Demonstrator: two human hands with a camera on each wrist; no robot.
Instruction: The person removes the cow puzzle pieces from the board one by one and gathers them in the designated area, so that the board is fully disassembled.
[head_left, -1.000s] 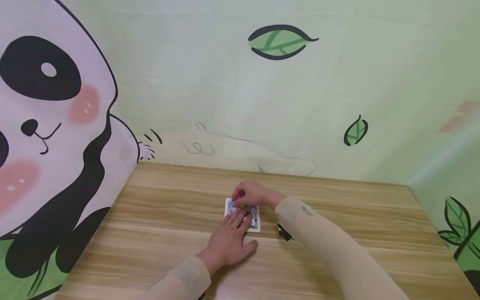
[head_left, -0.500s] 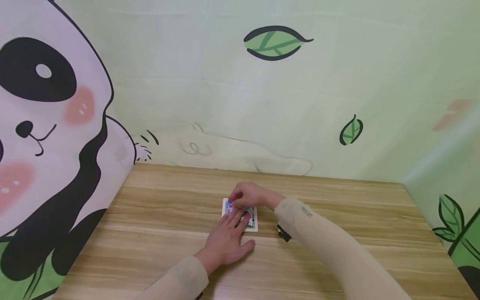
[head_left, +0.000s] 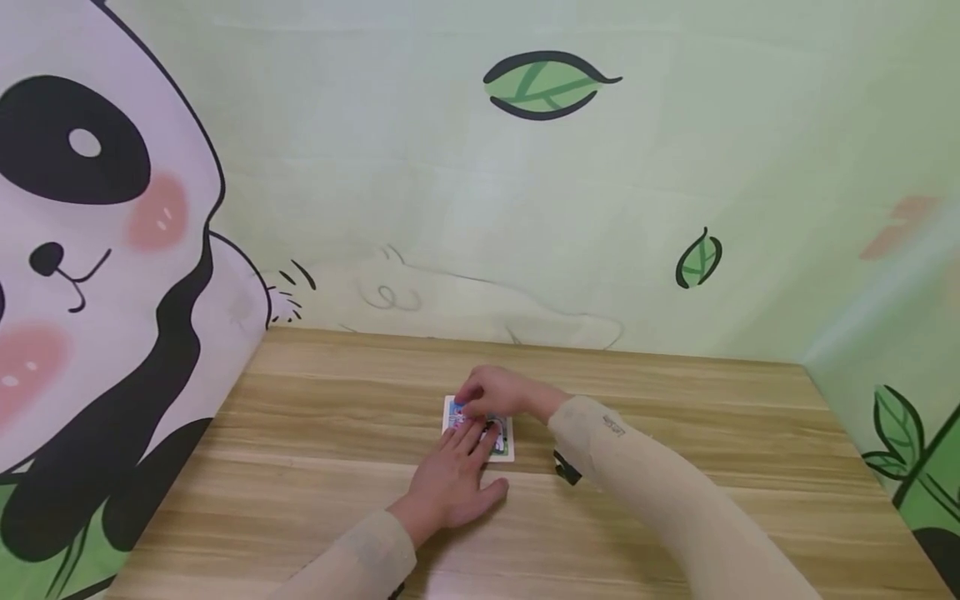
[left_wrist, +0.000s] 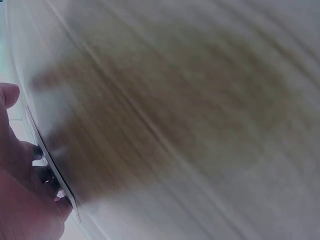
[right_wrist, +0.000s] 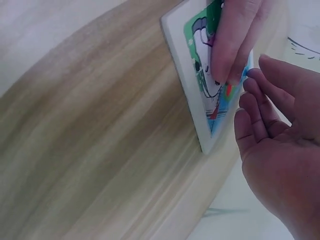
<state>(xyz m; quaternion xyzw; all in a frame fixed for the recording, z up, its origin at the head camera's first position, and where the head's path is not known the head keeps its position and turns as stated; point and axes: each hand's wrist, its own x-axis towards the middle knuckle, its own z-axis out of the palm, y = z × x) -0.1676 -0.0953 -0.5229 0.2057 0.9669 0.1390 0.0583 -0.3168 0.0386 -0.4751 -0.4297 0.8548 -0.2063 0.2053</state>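
A small square picture board (head_left: 511, 447) with a white border and a coloured cartoon lies flat on the wooden table. My left hand (head_left: 453, 485) rests on its near part, fingers straight and spread, thumb out to the side on the tabletop. At the board's far left corner, my right hand (head_left: 501, 392) reaches in with bent fingers. The right wrist view shows the thick white rim (right_wrist: 183, 65) and the right hand's curled fingertips (right_wrist: 244, 102) at the picture's edge, thumb near the index finger. Whether anything is pinched there is hidden. In the left wrist view the board's edge (left_wrist: 56, 170) appears side-on under the left hand.
The wooden table (head_left: 322, 417) extends around the board on all sides. Behind it hangs a pale green backdrop (head_left: 375, 167) with leaves and a large panda (head_left: 180, 350) at the left. A black wrist device (head_left: 567, 467) shows under the right sleeve.
The view has shifted slightly, so everything sits a little further left. Both hands stay at the same places on the board, with the right fingers moving only slightly, if at all.
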